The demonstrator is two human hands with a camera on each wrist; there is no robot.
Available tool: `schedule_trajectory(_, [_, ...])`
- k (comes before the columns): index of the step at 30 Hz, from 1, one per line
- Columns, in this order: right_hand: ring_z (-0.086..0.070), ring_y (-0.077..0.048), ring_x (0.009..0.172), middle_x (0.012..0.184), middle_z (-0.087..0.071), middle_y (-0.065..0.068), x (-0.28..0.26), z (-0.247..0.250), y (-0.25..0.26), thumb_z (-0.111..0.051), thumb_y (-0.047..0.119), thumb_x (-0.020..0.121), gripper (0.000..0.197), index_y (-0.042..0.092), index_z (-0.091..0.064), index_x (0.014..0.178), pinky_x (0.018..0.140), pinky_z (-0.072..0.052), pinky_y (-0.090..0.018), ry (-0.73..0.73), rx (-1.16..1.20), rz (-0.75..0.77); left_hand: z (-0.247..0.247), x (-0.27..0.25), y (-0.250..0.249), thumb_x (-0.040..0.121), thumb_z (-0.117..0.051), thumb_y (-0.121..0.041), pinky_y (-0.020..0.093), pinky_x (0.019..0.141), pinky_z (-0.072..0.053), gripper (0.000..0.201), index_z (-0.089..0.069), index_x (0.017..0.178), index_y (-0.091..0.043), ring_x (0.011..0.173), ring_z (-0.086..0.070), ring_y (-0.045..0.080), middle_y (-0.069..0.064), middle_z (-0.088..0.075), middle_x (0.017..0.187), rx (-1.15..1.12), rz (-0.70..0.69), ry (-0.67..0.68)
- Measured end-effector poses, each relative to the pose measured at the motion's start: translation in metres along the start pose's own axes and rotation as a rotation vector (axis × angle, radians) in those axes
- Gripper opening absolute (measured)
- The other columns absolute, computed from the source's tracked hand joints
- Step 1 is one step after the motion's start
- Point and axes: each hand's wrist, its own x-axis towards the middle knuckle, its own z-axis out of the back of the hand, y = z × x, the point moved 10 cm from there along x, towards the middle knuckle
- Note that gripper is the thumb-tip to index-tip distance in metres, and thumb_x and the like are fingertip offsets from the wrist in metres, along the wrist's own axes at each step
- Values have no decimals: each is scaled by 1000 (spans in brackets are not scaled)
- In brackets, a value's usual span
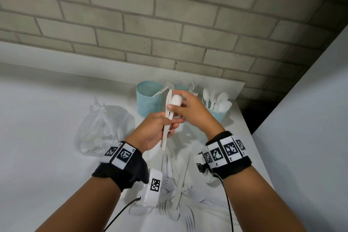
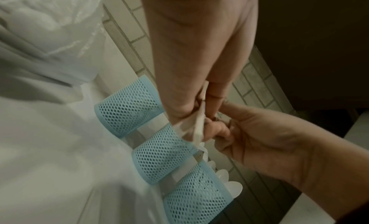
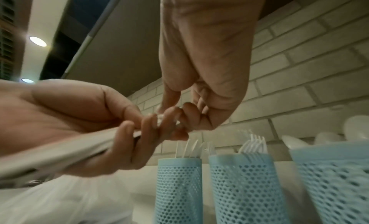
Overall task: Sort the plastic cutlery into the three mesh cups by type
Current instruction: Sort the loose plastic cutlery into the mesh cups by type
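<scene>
Over on the left lies a crumpled clear plastic bag [image 1: 102, 128]. Next, the left hand [image 1: 152, 132] curls its fingers round white plastic knives [image 1: 167, 118]. The right hand [image 1: 190, 109] pinches a white plastic spoon [image 1: 176, 100] above three blue mesh cups [image 3: 245, 188]. Only the head view shows the loose white cutlery pile [image 1: 180, 198] on the white table [image 1: 37, 137].

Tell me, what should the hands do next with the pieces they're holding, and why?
Probably the right hand should pull the spoon it pinches free of the knives the left hand grips, then drop it into the right cup, since that cup already holds only spoons.
</scene>
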Motion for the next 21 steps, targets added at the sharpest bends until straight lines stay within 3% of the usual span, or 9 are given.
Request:
schedule_trajectory(3, [-53,-7,56,92,-61,-7,-1,23,-10,-68,10,84,42,8,-50,122,46,-43,-11,-113,79,-54,-1,-2,2,96,-38,2,19,61,-54,23,-59,106,-2,70,-64,13,13,-69,92,23,41,8])
schedule_trajectory(6, [-53,-2,45,87,-62,-8,-5,70,-9,-66,9,85,30,14,-50,110,41,-41,-14,-359,194,-27,7,1,-7,96,-43,-1,18,60,-54,21,-56,113,1,76,-61,17,12,-64,91,51,-8,-78])
schedule_trajectory(9, [-59,-8,59,95,-62,-9,-22,129,3,-59,10,90,23,17,-49,109,48,-49,-16,-690,226,84,20,4,-30,99,-39,-9,13,42,-37,18,-55,106,-9,60,-44,9,1,-58,82,133,-126,-205])
schedule_trajectory(12, [-63,-17,79,99,-60,-2,-47,166,12,-53,16,94,24,12,-51,118,70,-55,-26,-929,156,199,25,10,-57,100,-30,-39,14,41,-24,25,-51,107,-26,54,-29,7,-4,-46,72,217,-225,-232])
schedule_trajectory(15, [-61,-17,90,102,-60,-2,-51,171,4,-48,23,97,25,11,-51,119,77,-49,-24,-968,-35,191,27,16,-78,101,-25,-41,20,51,-22,32,-50,118,-31,54,-28,7,-6,-38,65,220,-324,-193])
schedule_trajectory(18, [-59,-30,98,109,-61,-16,-37,156,-18,-42,30,99,30,12,-52,119,80,-47,-32,-869,-283,96,30,18,-96,103,-29,-24,23,55,-27,25,-54,105,-28,58,-34,7,-5,-39,67,131,-411,-174])
schedule_trajectory(21, [-53,-31,95,115,-53,-21,-29,144,-35,-41,32,98,32,15,-52,124,78,-36,-26,-782,-402,-1,42,21,-115,102,-34,-13,23,64,-39,22,-52,94,-22,68,-50,7,-3,-52,76,6,-462,-228])
